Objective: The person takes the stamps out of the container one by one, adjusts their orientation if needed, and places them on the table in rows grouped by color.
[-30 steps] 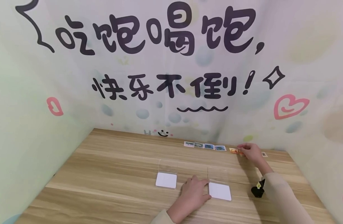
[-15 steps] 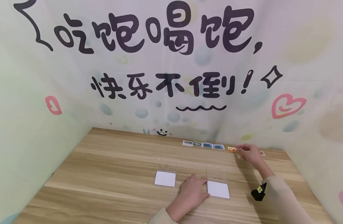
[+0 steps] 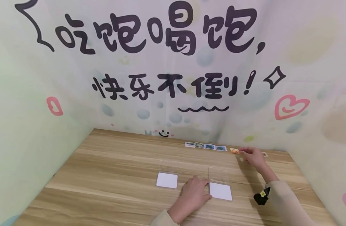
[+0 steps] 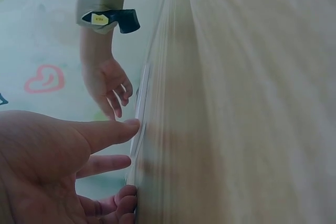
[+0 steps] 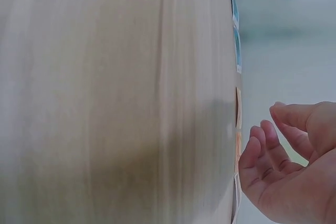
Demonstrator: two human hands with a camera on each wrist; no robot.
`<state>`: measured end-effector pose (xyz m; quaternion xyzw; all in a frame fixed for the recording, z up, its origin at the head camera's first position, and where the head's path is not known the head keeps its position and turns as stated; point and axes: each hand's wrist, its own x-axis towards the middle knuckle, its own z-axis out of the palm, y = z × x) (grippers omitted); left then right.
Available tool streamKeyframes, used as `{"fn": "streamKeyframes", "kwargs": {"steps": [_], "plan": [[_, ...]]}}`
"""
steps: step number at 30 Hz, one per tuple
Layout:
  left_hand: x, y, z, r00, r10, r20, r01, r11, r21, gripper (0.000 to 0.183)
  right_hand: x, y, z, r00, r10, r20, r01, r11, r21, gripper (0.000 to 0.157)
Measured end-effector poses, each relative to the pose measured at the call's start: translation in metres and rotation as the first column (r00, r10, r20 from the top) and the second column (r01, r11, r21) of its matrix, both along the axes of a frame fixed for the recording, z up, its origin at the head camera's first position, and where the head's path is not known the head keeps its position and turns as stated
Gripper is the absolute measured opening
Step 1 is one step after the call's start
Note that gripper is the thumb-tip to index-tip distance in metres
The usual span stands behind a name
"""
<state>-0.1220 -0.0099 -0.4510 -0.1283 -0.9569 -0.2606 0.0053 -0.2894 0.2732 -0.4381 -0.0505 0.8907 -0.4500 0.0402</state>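
Observation:
At the back right of the table, my right hand (image 3: 253,157) hovers over a row of small picture cards, its fingertips right at an orange one (image 3: 234,151). The right wrist view shows this hand (image 5: 294,166) with fingers loosely bent and nothing visible between thumb and fingers. Its palm and fingers cover part of the row. My left hand (image 3: 194,193) rests on the table with fingers extended, thumb and index fingertip touching the left edge of a flat clear case with a white insert (image 3: 220,191). The case's transparent lid (image 3: 219,174) lies folded back behind it.
A second clear case with a white insert (image 3: 167,180) lies to the left, its lid also folded back. Several blue-green picture cards (image 3: 210,146) lie along the wall, and another small card (image 3: 264,154) shows right of my right hand. A black wrist device (image 3: 262,196) sits at the right sleeve.
My right hand has shifted very slightly over the orange cards, covering a reddish patch that showed beneath it one second ago. The left hand stays at the case.

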Motion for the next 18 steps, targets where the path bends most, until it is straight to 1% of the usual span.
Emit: {"fn": "streamKeyframes", "kwargs": {"steps": [6, 10, 13, 18], "plan": [[-0.001, -0.007, 0.002, 0.999, 0.01, 0.039, -0.012, 0.999, 0.051, 0.046, 0.005, -0.009, 0.003, 1.0, 0.005, -0.011, -0.006, 1.0, -0.012, 0.035], [-0.002, -0.011, 0.004, 0.999, 0.004, 0.038, -0.007, 0.998, 0.068, 0.046, 0.006, -0.013, 0.003, 0.999, 0.017, -0.028, -0.018, 0.999, -0.038, 0.034], [-0.002, -0.013, 0.003, 1.0, -0.002, 0.02, 0.001, 0.997, 0.073, 0.046, 0.007, -0.016, 0.0, 0.999, 0.015, -0.032, -0.016, 0.999, -0.045, 0.033], [-0.002, -0.016, 0.002, 0.999, 0.005, -0.039, -0.002, 0.997, 0.08, 0.041, 0.01, -0.02, -0.002, 0.999, 0.009, -0.031, -0.009, 1.0, -0.011, 0.033]]}}
